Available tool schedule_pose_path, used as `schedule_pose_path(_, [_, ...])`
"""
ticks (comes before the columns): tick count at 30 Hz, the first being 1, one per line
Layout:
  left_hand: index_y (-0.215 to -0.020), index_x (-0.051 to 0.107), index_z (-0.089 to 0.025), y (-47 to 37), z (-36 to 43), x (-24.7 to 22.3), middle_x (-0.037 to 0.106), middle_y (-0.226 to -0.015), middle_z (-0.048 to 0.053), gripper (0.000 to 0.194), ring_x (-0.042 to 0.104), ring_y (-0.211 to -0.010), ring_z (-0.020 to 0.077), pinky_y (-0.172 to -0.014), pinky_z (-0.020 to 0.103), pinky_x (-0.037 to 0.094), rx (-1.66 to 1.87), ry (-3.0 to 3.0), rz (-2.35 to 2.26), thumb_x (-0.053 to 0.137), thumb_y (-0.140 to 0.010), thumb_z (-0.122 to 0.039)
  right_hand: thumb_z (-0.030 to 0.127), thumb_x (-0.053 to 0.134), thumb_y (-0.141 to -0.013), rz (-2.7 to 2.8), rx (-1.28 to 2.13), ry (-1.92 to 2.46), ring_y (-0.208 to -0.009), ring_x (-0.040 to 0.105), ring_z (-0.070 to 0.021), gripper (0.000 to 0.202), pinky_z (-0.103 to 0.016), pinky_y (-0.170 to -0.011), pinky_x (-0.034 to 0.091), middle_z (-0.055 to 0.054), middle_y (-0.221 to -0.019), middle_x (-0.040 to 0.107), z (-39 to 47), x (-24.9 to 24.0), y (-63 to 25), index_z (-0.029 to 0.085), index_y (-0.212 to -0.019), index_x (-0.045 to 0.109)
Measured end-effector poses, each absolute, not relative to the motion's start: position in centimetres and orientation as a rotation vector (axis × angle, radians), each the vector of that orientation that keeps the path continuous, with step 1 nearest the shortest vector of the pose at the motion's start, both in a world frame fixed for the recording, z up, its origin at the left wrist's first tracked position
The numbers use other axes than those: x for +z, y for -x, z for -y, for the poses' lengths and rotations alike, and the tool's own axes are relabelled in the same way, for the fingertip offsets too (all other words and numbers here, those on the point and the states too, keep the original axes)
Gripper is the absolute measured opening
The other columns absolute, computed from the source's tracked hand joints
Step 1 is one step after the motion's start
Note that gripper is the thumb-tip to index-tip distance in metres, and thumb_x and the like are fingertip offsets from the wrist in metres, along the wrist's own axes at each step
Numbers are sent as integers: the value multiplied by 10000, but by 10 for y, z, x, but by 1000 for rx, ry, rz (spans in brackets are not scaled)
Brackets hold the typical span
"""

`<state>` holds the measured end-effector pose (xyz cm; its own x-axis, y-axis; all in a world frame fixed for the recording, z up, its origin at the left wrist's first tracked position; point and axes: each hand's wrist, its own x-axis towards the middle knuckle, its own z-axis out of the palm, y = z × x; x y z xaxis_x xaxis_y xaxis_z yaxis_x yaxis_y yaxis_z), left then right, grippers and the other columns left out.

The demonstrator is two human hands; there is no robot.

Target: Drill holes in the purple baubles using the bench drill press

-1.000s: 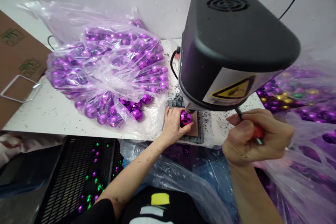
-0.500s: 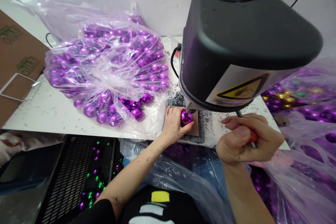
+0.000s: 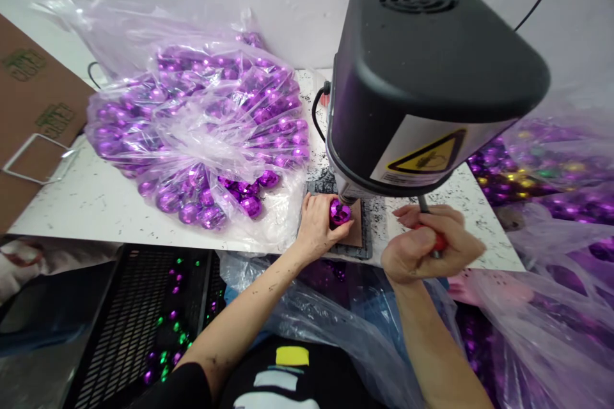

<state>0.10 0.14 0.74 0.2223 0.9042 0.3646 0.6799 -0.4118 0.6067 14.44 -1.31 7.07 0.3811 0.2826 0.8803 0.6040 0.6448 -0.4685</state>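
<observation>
At the centre of the frame, the left hand point(image 3: 319, 223) is gripping a purple ball point(image 3: 340, 211), round, its dark-marked side facing up to the machine point(image 3: 441, 70). The right hand point(image 3: 422, 246) is clamping a handle point(image 3: 438, 241) that is slanting down-right. The table point(image 3: 62, 217) edge is running just below the ball; a bag point(image 3: 201, 134) is filling the upper left.

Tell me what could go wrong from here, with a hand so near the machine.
The left hand holds the ball close to the tip of the machine, so that hand might get nicked or pinched.

The ball is round and only one hand steadies it, so it could slip or turn if the right hand moves the handle it grips.
</observation>
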Motion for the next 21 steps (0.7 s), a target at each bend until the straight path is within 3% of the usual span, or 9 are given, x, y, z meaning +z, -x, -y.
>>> schedule_pose_path(4, [-1097, 520, -210, -1, 0, 6, 607, -1036, 61, 379, 553, -1045, 263, -1032, 449, 360, 974, -2186, -1496, 721, -813, -359, 262, 522, -837, 1254, -248, 922, -549, 542, -94, 130, -233, -493, 433, 22, -576, 470, 16, 71, -148, 173, -750, 560])
schedule_pose_path(9, [-1097, 527, -211, -2, -2, 6, 615, -1027, 59, 364, 558, -1035, 260, -1040, 458, 351, 981, -2190, -1485, 720, -818, -343, 354, 557, -877, 1196, -354, 1029, -541, 527, -36, 220, -185, -493, 345, 19, -680, 549, 8, 124, -160, 151, -840, 634])
schedule_pose_path(15, [-1197, 509, -190, 5, 8, 10, 618, -1127, 86, 438, 557, -1092, 255, -1046, 450, 374, 1038, -2204, -1375, 705, -847, -366, 552, 404, -954, 1283, -358, 1157, -537, 331, 33, 528, -160, -549, 252, 36, -597, 377, -23, 175, -169, 84, -761, 550])
schedule_pose_path(21, [-1348, 488, -243, 18, 75, 9, 579, -1252, 115, 534, 547, -1137, 276, -988, 444, 429, 863, -2312, -1328, 679, -868, -378, 664, 393, -897, 1264, -269, 1182, -597, 306, 21, 600, -229, -590, 224, 42, -627, 329, -25, 177, -164, 98, -739, 514])
